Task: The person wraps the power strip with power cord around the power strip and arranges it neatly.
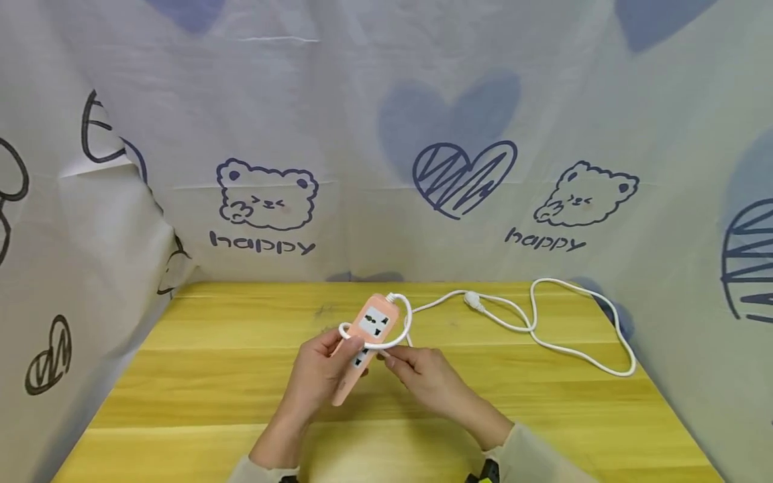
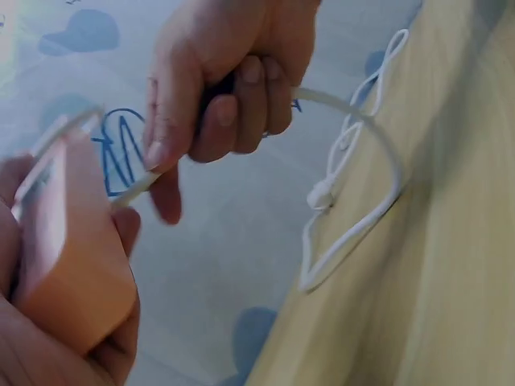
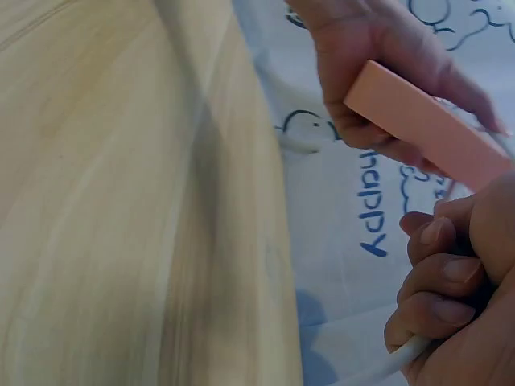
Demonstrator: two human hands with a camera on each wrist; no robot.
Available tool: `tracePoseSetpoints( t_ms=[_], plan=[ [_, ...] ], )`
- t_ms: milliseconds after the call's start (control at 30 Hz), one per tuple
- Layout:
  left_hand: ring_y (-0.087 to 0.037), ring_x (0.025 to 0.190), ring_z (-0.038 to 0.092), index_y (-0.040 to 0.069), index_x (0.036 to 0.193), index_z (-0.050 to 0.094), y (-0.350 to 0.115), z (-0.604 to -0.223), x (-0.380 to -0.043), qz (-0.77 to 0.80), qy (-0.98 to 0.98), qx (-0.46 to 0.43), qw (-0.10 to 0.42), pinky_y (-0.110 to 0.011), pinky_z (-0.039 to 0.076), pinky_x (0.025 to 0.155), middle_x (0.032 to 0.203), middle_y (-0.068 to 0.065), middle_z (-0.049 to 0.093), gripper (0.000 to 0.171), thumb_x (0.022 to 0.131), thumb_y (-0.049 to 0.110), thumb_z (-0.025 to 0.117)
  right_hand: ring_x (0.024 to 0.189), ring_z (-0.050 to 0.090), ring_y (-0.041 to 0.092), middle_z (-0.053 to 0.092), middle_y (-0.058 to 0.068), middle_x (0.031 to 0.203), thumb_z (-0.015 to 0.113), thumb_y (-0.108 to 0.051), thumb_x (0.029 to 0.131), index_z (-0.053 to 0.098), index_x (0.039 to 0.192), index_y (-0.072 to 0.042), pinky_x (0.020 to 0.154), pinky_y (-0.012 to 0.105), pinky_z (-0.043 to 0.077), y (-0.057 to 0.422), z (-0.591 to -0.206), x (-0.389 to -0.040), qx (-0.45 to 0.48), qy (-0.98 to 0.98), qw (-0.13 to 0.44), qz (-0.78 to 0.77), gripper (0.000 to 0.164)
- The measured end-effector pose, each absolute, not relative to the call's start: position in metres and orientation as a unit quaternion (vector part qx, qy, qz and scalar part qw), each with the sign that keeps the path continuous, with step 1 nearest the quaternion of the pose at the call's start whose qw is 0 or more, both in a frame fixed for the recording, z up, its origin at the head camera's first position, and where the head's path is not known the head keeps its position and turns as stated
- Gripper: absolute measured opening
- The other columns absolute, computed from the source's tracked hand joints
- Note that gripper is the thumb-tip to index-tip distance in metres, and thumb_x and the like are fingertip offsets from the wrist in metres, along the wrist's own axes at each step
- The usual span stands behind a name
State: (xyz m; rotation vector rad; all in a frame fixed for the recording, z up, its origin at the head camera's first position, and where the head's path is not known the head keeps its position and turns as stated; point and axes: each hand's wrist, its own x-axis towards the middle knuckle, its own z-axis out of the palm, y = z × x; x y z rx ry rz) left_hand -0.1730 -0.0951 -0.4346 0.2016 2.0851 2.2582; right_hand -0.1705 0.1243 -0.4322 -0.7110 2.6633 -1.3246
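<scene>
A pink power strip [image 1: 347,387] with white socket panels is tilted above the table, gripped by my left hand [image 1: 321,369]. Its white cord [image 1: 406,329] leaves the top end and loops across the strip's face, under the left thumb. My right hand [image 1: 431,380] pinches the cord just right of the strip; in the left wrist view the right hand [image 2: 233,80] has its fingers curled round it. The right wrist view shows the strip's plain pink side [image 3: 426,121] in the left hand [image 3: 378,48]. Part of the strip is hidden behind the left fingers.
The rest of the cord lies in a wide loop on the right of the wooden table [image 1: 199,376], with its white plug [image 1: 474,300] near the back edge. A white cloth [image 1: 362,134] printed with hearts and bears hangs behind and along both sides.
</scene>
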Motion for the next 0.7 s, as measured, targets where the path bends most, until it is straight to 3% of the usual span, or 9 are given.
tracePoseSetpoints(
  t_ms=[200,367,467,600,700],
  plan=[
    [-0.017,0.063,0.065,0.014,0.105,0.079,-0.110,-0.432,-0.175,0.586,0.807,-0.017,-0.076,-0.030,0.055,0.054,0.081,-0.006,0.074,0.040,0.093,0.053,0.078,0.050,0.029,-0.002,0.038,-0.014,0.061,0.059,-0.024,0.110,0.073,0.101,-0.015,0.048,0.019,0.028,0.128,-0.429,-0.156,-0.255,0.891,0.002,-0.375,0.019],
    [-0.017,0.060,0.056,0.016,0.104,0.078,-0.118,-0.436,-0.175,0.418,0.897,-0.010,-0.145,-0.032,0.043,0.050,0.073,-0.002,0.069,0.042,0.091,0.055,0.079,0.054,0.037,-0.007,0.049,-0.017,0.064,0.068,-0.015,0.103,0.076,0.096,-0.014,0.047,0.014,0.035,0.137,-0.421,-0.140,-0.324,0.884,-0.049,-0.334,0.011],
    [-0.015,0.058,0.054,0.015,0.106,0.077,-0.119,-0.438,-0.171,0.336,0.930,0.033,-0.147,-0.031,0.040,0.049,0.072,0.000,0.068,0.042,0.090,0.054,0.079,0.062,0.045,-0.008,0.060,-0.016,0.071,0.073,-0.012,0.099,0.078,0.097,-0.014,0.056,0.013,0.043,0.139,-0.407,-0.138,-0.380,0.874,-0.096,-0.287,0.006],
    [-0.006,0.059,0.051,0.018,0.105,0.077,-0.119,-0.440,-0.164,0.286,0.941,0.141,-0.110,-0.026,0.041,0.051,0.073,0.008,0.066,0.043,0.088,0.057,0.079,0.065,0.051,-0.007,0.068,-0.011,0.077,0.079,-0.011,0.094,0.079,0.095,-0.014,0.059,0.012,0.046,0.140,-0.385,-0.145,-0.446,0.845,-0.159,-0.248,0.003],
    [-0.001,0.058,0.047,0.024,0.099,0.074,-0.120,-0.440,-0.160,0.291,0.926,0.228,-0.074,-0.022,0.040,0.052,0.071,0.015,0.060,0.036,0.088,0.058,0.077,0.066,0.056,-0.005,0.072,-0.009,0.082,0.082,-0.013,0.092,0.079,0.095,-0.014,0.059,0.013,0.047,0.138,-0.373,-0.155,-0.467,0.831,-0.161,-0.255,0.005]
  ],
)
